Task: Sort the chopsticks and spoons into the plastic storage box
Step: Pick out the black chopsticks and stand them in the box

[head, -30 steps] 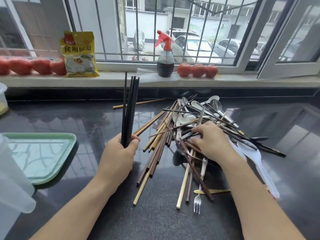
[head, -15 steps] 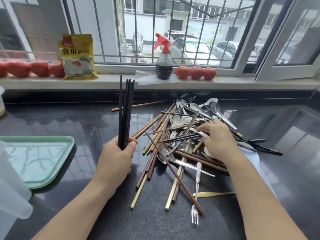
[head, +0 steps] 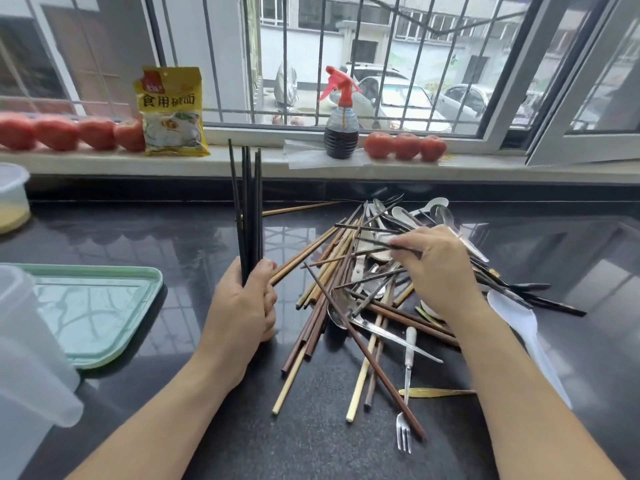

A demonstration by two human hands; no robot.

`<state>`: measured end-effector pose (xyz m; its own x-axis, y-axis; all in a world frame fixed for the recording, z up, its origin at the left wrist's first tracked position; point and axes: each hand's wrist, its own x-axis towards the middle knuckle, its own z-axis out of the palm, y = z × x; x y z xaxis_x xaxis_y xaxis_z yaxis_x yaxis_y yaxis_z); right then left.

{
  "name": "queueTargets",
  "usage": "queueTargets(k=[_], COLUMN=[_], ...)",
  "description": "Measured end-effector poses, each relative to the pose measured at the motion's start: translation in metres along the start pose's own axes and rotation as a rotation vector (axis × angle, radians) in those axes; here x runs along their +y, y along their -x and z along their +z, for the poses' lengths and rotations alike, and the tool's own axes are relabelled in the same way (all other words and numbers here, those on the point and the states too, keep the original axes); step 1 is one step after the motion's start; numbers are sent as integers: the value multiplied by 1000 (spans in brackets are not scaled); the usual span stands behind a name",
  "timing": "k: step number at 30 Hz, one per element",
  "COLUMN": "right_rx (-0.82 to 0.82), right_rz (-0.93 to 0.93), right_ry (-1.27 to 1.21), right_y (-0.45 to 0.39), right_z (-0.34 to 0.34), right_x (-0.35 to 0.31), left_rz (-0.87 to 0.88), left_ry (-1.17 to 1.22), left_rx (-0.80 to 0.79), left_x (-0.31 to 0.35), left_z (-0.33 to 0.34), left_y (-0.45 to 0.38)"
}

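My left hand [head: 244, 306] grips a bundle of black chopsticks [head: 248, 209] upright on the dark counter, left of the pile. A tangled pile [head: 367, 292] of brown and pale wooden chopsticks, metal spoons, white spoons and a fork lies at the centre right. My right hand [head: 438, 268] rests over the pile and pinches one thin black chopstick [head: 377, 242] that points left, lifted off the heap. A clear plastic container [head: 31, 362] shows at the lower left edge, only partly in view.
A pale green tray [head: 104, 327] lies on the counter at the left. On the windowsill stand a yellow packet [head: 171, 112], a red-topped spray bottle [head: 341, 126] and rows of tomatoes [head: 405, 145]. A white plastic spoon [head: 519, 323] lies right of the pile.
My right hand has shifted up the pile and lifted a single black chopstick from it. The left hand keeps its bundle upright in the same place.
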<state>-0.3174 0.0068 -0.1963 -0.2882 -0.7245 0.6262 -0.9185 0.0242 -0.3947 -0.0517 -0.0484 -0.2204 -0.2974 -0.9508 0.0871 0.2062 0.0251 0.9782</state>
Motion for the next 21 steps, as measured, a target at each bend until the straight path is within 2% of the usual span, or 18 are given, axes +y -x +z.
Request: queueTargets(k=[4, 6, 8, 12, 14, 18, 21], right_rx=[-270, -315, -237, 87, 95, -342, -438], right_rz=[-22, -26, -36, -55, -80, -83, -110], right_ry=[141, 152, 111, -69, -156, -36, 35], right_y=[7, 7, 6, 12, 16, 18, 21], right_z=[14, 15, 11, -21, -35, -27, -16], right_x=[1, 0, 0, -9, -11, -1, 0], left_rz=[-3, -18, -24, -24, -22, -17, -27], left_ry=[3, 6, 15, 12, 5, -5, -3], left_rx=[22, 26, 25, 16, 11, 2, 2], left_x=[-2, -2, -2, -3, -3, -3, -3], left_z=[0, 0, -1, -1, 0, 1, 1], left_y=[0, -1, -1, -2, -2, -2, -1])
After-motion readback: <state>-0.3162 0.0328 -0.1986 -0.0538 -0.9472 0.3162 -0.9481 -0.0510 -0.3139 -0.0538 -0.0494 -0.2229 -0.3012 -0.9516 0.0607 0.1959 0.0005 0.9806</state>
